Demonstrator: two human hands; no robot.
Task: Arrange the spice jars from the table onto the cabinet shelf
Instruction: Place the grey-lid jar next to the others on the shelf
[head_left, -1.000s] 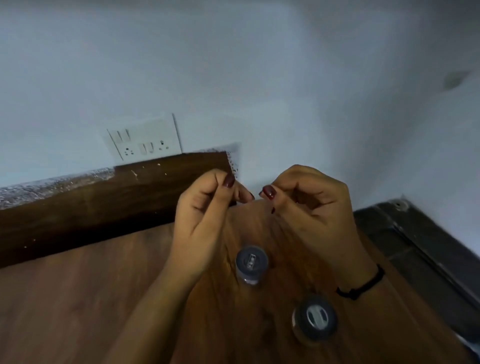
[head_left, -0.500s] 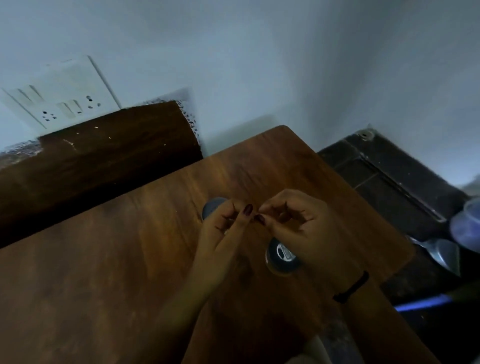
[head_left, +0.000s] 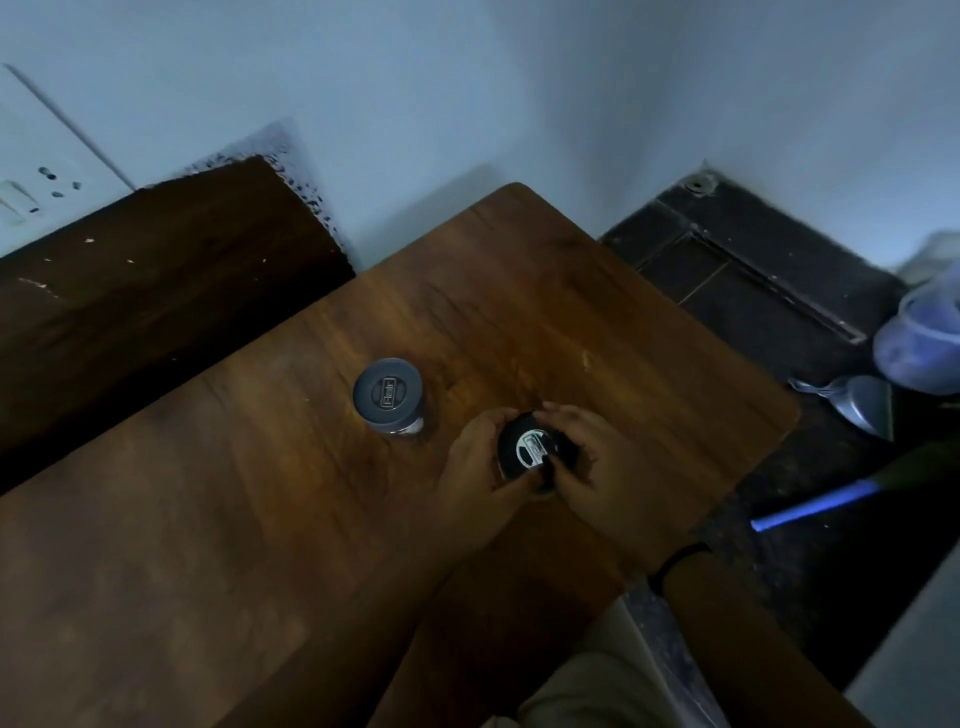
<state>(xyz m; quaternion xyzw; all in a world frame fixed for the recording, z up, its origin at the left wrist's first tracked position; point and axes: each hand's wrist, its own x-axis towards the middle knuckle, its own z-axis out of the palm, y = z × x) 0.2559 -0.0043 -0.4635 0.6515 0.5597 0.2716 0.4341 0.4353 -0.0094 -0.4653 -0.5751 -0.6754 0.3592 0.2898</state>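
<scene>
As left hand (head_left: 475, 467) and right hand (head_left: 597, 475) grip the dark-lidded jar (head_left: 527, 451), pickup seems the step; next, lift it straight off the table (head_left: 208, 519)

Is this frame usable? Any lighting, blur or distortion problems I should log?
Head view: dim with a blue cast; the dark jar nearly merges with the left hand and right hand gripping it, only its lid label glinting. Same view: grey jar reads sharp; container and blue handle at the right edge smear; wide-angle bend curves the table edges.
</scene>
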